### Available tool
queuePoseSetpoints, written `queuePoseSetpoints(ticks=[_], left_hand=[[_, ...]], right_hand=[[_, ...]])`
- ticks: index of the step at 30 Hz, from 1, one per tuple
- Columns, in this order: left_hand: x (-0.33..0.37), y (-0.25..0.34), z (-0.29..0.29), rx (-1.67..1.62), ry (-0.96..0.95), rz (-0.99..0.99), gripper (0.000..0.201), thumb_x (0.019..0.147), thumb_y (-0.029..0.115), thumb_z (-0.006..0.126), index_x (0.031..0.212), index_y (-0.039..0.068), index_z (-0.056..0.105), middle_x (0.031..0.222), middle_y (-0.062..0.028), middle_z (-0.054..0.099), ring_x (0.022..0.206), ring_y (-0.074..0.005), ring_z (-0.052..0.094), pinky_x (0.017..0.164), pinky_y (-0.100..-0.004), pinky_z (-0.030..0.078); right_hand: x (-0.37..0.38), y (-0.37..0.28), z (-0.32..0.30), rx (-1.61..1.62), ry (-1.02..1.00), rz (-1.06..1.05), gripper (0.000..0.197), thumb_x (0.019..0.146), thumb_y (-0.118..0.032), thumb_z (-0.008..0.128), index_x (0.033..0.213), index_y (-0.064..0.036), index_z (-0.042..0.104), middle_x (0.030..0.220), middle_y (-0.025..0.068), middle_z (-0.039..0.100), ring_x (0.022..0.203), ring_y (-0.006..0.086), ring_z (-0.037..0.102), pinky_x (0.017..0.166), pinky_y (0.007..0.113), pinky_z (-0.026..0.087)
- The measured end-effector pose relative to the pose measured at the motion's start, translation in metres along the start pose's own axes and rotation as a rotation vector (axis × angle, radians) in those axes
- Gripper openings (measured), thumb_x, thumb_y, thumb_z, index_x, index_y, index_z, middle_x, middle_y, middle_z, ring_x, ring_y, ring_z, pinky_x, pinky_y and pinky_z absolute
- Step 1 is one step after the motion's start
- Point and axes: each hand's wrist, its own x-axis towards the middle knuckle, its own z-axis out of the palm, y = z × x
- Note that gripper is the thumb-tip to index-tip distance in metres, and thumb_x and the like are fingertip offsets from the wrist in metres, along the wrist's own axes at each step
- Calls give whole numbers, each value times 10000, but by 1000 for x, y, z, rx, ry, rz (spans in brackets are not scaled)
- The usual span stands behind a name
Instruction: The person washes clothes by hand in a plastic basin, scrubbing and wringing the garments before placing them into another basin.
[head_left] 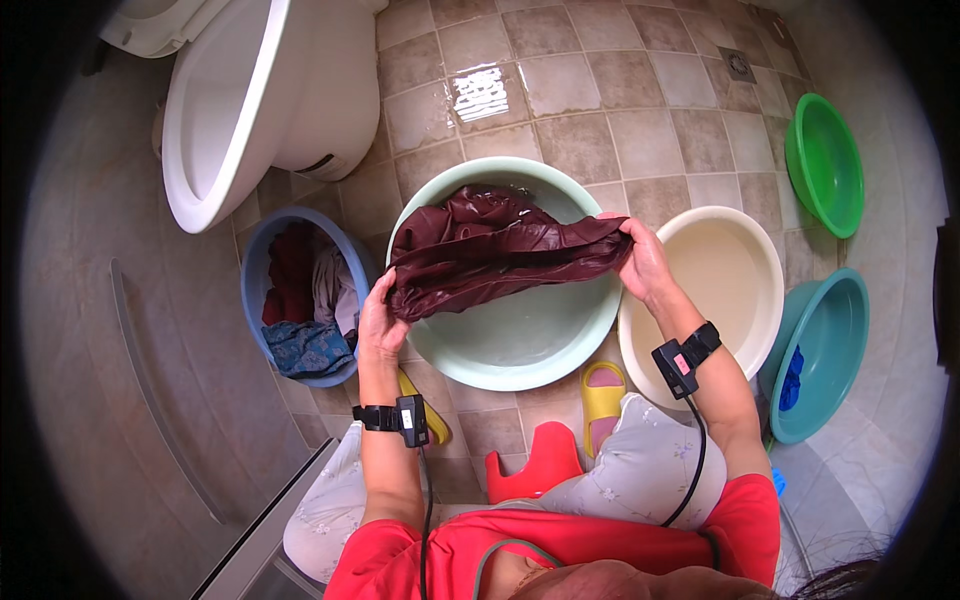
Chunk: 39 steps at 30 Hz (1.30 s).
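A wet, dark maroon garment (510,255) is stretched between my two hands over a pale green basin (510,374). My left hand (382,318) grips its left end at the basin's left rim. At the other end, my right hand (645,262) is closed round the cloth near the right rim. The garment's far part sags into the basin, where some water (520,335) shows in front of it. What kind of garment it is cannot be made out. Folds of cloth hide some of my fingertips.
Left stands a blue basin (252,300) of clothes, with a white toilet (330,90) beyond. On the right are a cream basin (735,300) holding water, a teal basin (835,340) with a blue item, and a green basin (822,165). A red stool (535,465) is under me. The tiled floor (640,85) looks wet.
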Motion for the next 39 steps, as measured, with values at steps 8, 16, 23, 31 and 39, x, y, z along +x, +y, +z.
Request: queuePoseSetpoints(ticks=[8,16,23,31,39], left_hand=[[-15,-3,19,118,-30,94,361,851,97,631,1202,26,581,1158,-96,656,1053,-239,634,983,-424,490],[-20,16,31,437,18,263,333,810,43,642,1139,-3,620,1043,-71,682,957,-163,641,893,-302,501],[-18,18,24,484,98,403,242,818,2,631,1059,-6,651,972,-45,679,909,-128,619,851,-266,488],[-9,13,20,1091,396,959,198,898,-25,568,1077,-14,654,985,-34,662,906,-118,610,836,-244,476],[-15,11,39,1655,582,733,215,918,156,593,1079,34,664,813,-198,673,722,-205,661,694,-321,500]], right_hand=[[-2,-8,-5,-366,-31,-27,259,869,-70,512,1065,33,646,1039,115,660,902,165,618,861,300,501],[-11,-35,5,-772,-133,122,324,849,-140,680,1129,23,666,988,73,685,877,140,644,800,265,517],[-10,-21,4,-1295,-124,-362,201,777,-101,724,963,-27,722,846,103,665,789,166,643,723,306,516],[-20,-25,29,-1266,75,-851,168,784,-75,698,950,-52,704,767,107,617,678,279,592,625,333,497],[-34,-39,64,-1710,127,-1164,113,813,-45,643,920,-62,676,802,109,604,716,311,604,627,352,488]])
